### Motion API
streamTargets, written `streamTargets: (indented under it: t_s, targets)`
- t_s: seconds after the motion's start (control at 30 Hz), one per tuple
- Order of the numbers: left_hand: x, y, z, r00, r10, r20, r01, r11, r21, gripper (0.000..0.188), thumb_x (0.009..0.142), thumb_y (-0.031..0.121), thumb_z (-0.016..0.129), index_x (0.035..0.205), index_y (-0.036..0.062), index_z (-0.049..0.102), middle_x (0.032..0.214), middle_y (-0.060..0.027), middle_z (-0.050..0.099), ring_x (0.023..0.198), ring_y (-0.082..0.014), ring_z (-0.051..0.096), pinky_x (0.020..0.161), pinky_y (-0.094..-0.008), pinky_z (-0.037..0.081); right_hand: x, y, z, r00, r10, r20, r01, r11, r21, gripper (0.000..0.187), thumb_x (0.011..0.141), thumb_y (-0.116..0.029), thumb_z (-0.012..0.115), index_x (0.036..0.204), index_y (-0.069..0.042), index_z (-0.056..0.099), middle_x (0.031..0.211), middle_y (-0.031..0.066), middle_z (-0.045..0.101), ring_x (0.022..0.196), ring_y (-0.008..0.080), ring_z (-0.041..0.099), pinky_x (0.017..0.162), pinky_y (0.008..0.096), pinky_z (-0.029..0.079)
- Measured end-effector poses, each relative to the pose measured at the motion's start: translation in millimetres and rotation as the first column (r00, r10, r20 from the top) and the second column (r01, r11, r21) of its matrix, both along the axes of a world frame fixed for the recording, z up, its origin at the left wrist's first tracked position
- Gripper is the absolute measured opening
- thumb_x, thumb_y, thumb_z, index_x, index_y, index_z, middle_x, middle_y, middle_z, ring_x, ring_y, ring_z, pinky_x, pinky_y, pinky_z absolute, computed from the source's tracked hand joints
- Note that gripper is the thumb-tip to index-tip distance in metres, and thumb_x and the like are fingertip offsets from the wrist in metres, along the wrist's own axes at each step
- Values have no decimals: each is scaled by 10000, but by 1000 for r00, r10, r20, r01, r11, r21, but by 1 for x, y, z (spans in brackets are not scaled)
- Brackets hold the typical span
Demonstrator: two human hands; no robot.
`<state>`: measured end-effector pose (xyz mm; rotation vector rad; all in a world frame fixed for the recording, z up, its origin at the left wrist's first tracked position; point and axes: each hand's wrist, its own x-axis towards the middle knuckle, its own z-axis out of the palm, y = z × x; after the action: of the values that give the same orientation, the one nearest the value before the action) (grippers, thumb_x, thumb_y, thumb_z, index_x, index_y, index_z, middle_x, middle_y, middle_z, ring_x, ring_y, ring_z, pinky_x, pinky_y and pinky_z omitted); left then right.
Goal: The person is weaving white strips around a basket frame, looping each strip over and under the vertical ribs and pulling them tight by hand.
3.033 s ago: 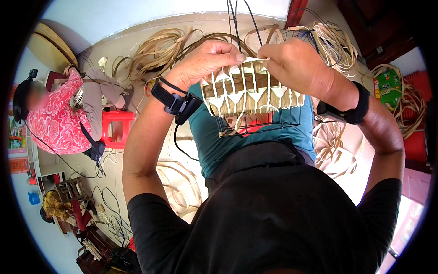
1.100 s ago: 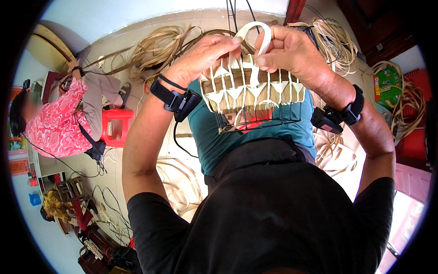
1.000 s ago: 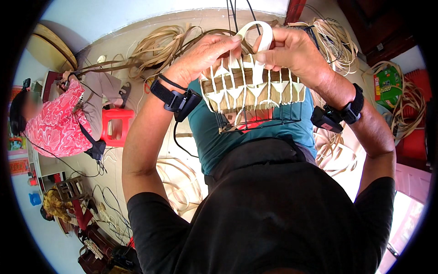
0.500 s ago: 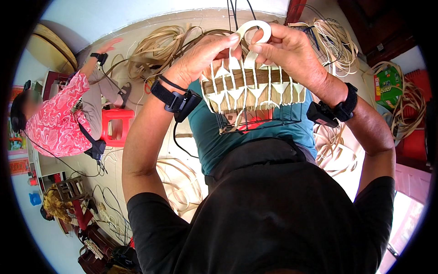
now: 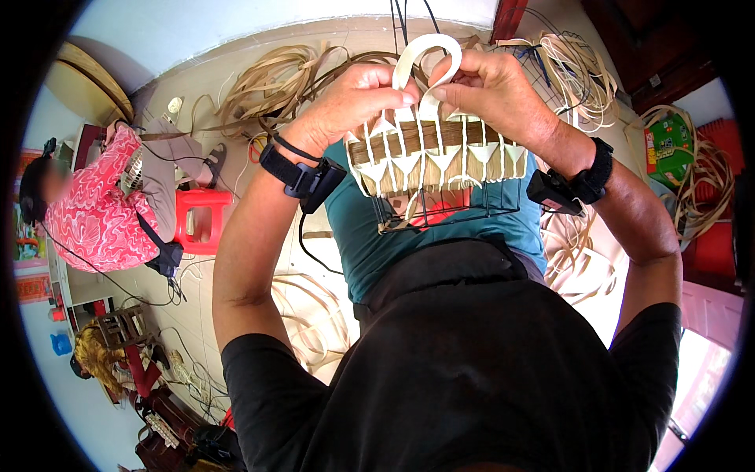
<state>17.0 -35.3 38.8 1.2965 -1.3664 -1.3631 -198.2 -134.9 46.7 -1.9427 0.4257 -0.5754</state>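
A basket (image 5: 440, 161) with a black wire frame rests on my lap, its side woven in brown and tan bands with white cords and flared white pieces across them. Above its far edge, a flat cream strip (image 5: 425, 46) bends into an upright loop. Thumb and fingers of my left hand (image 5: 366, 98) pinch the strip at the loop's left leg. At the other leg my right hand (image 5: 491, 90) grips the same strip between thumb and fingers. Both hands partly cover the basket's far rim, so how the strip's ends meet it is hidden.
Coiled tan strips (image 5: 271, 82) lie on the floor beyond my left hand, and paler coils (image 5: 582, 82) at the far right. On the left sits another person (image 5: 102, 204) in a red patterned top, near a red plastic stool (image 5: 202, 222). A green package (image 5: 670, 149) stands at the right.
The cream loop has widened and become more upright. My left hand has shifted slightly down along the strip. The other person's outstretched arm has drawn back toward the body.
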Motion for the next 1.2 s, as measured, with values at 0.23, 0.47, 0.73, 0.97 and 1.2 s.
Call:
streamTargets:
  t_s: [0.23,0.47,0.73,0.97,1.2]
  targets:
    - [2,-6,-17,998,52,-31,-53,998,-46,218,910,150,605,1061,42,718,819,6,678,677,-46,586,581,-205,462,-2,6,0,1000,9,-10,-9,1000,-25,137,913,-25,660,1049,-9,661,861,14,677,814,63,644,753,226,544]
    - [3,-5,-13,987,94,130,-89,995,-40,210,903,162,633,1053,46,722,753,17,659,589,-16,538,483,-186,393,0,5,-5,998,-20,53,23,999,-47,204,839,-23,703,1042,-24,712,848,76,727,787,109,680,726,275,556]
    - [-4,-3,-3,997,19,72,-14,997,-72,177,833,91,726,1000,36,710,845,-2,682,762,-73,613,704,-224,491,-3,1,-5,998,21,64,0,950,-313,262,823,-81,735,1081,-118,711,793,127,703,717,187,699,693,311,544]
    - [-6,-8,-8,995,34,95,-25,996,-87,179,817,91,742,984,35,709,837,1,682,766,-68,616,705,-225,491,-5,-3,4,994,43,-101,-71,952,-298,196,846,-53,680,1038,-80,706,753,80,682,682,139,671,633,281,529]
    - [1,-10,-14,997,11,76,-7,998,-55,187,802,81,733,979,25,711,828,-7,680,742,-71,610,676,-229,486,0,-7,14,964,87,-253,-148,961,-234,139,896,-56,649,1025,-40,696,725,14,648,600,55,599,539,229,489]
